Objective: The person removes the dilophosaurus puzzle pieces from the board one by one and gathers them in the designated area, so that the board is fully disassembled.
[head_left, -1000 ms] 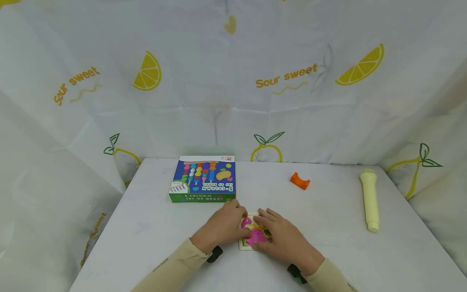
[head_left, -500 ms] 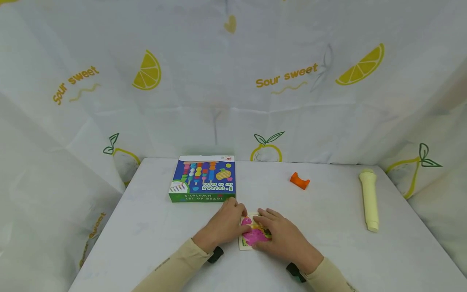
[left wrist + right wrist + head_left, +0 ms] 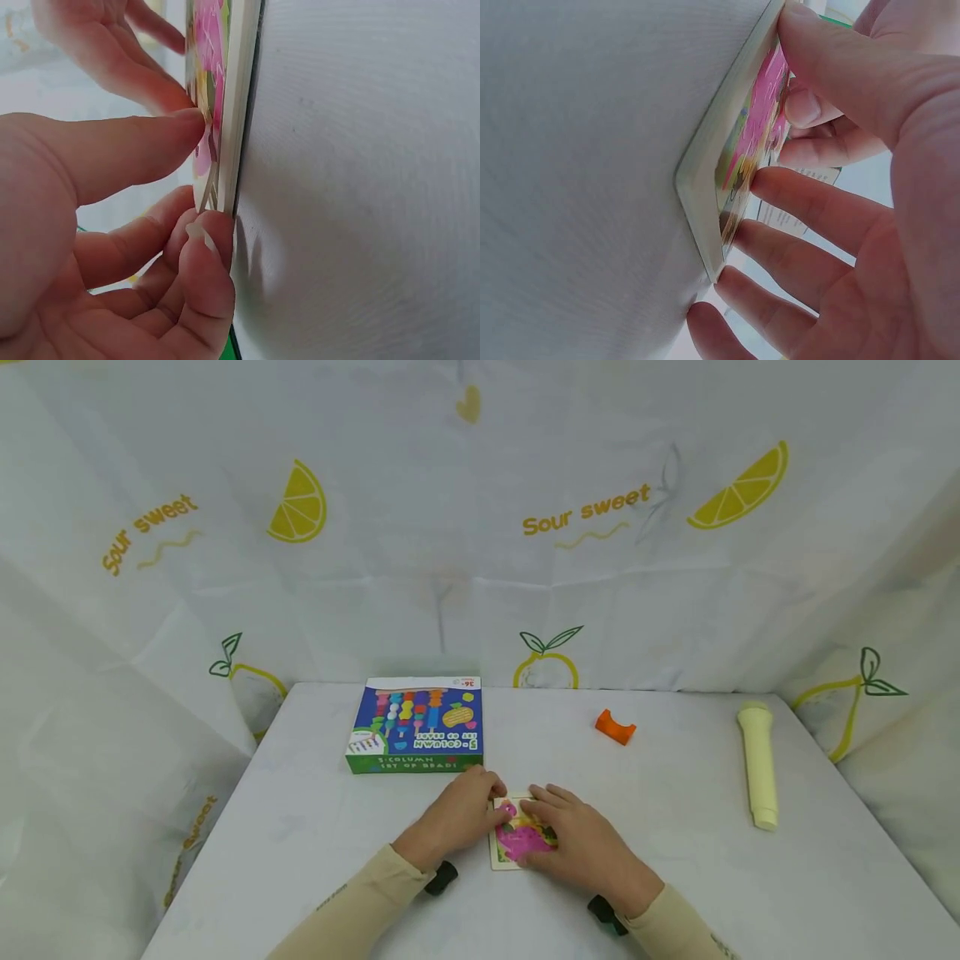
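While the right hand rests across the dinosaur puzzle board with its fingers fairly straight, the left hand appears to pinch a thin, tilted piece between thumb and curled fingers near the board's far left corner. The board lies flat on the white table, between both hands. Board and piece look light and stiff, perhaps wooden, with smooth, possibly slippery printed faces; edges seem the surest hold for the piece, the pale rim for the board.

Box blocks the way just beyond the left hand; a wide gap runs between right hand and yellow stick, orange piece farther back
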